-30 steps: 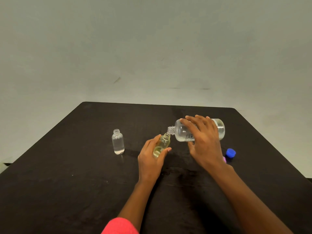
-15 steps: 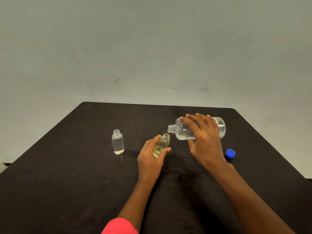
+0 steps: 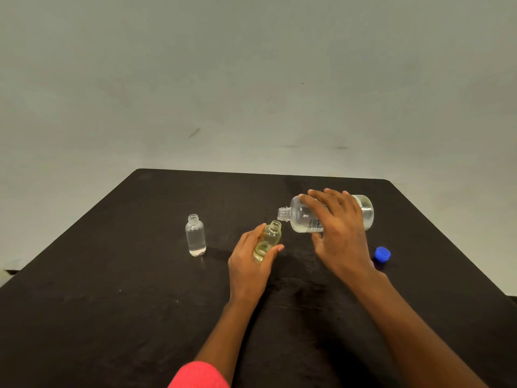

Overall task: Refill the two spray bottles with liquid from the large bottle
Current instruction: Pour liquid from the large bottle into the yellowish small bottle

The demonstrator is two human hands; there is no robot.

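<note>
One black table fills the lower half of your view, running from the near edge to a plain pale wall on the far side. You have two hands over it, both right of centre, and one pink sleeve shows at the near edge on your left arm.

There are three bottles, one large and two small, all uncapped with bare threaded necks. You hold the large bottle off the table, turned almost on its side with its neck pointing left and its base to the right. Your right hand wraps over its middle from above, with the fingers curled across the far side and the thumb below, so it is clamped on the bottle. Clear liquid lies along the bottle's lower side.

Your left hand grips the yellowish small bottle, thumb on the near right side and fingers round the left. This bottle leans to the right, and its mouth sits just below the large bottle's mouth; you cannot tell whether the two rims touch. Yellowish liquid fills its lower part.

The clear small bottle stands upright on the table by itself, well to the left of your left hand.

One blue cap lies on the table just right of your right wrist
</note>
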